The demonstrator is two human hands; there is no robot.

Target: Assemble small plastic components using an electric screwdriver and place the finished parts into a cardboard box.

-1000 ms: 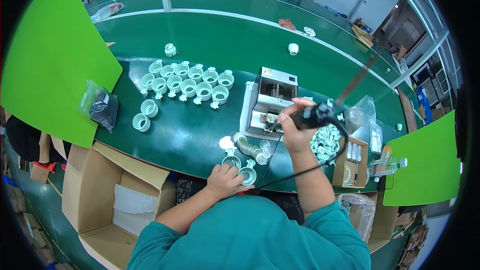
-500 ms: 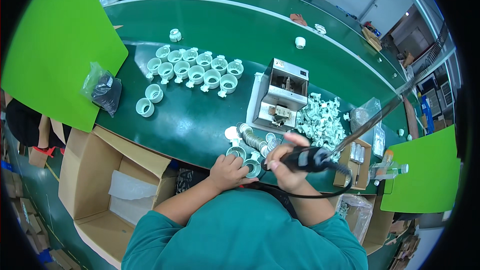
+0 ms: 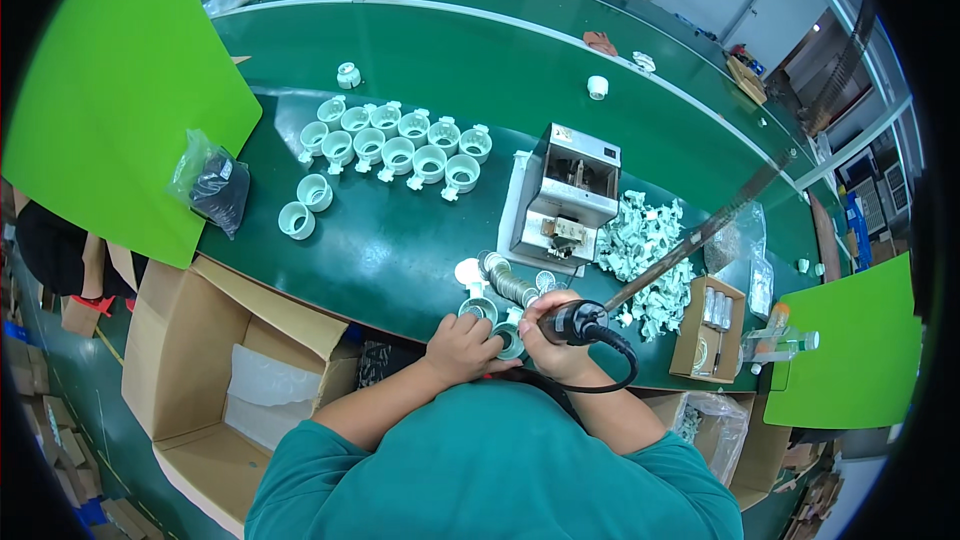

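My right hand [image 3: 553, 350] is wrapped around a black electric screwdriver [image 3: 578, 322] with a curling cable, hung from a long coiled spring [image 3: 700, 238]. Its tip is hidden by the hand, close over a pale green plastic cup [image 3: 508, 340] at the table's front edge. The fingers of my left hand [image 3: 462, 348] are closed on that cup's left side. Just behind the left hand lies a second such cup [image 3: 479, 307] with a round flap [image 3: 467, 271]. Beyond it runs a leaning row of round metal discs [image 3: 512, 285].
Several pale green cups [image 3: 398, 154] stand in rows at the back left. A metal machine [image 3: 568, 185] is mid-table. A heap of small green parts [image 3: 645, 265] and a small carton [image 3: 688, 355] lie right. A large cardboard box [image 3: 185, 360] stands left, below a bag of dark pieces [image 3: 220, 195].
My right hand has tilted the screwdriver more upright and brought it left and down over the cup under my left hand. The left hand stays on that cup.
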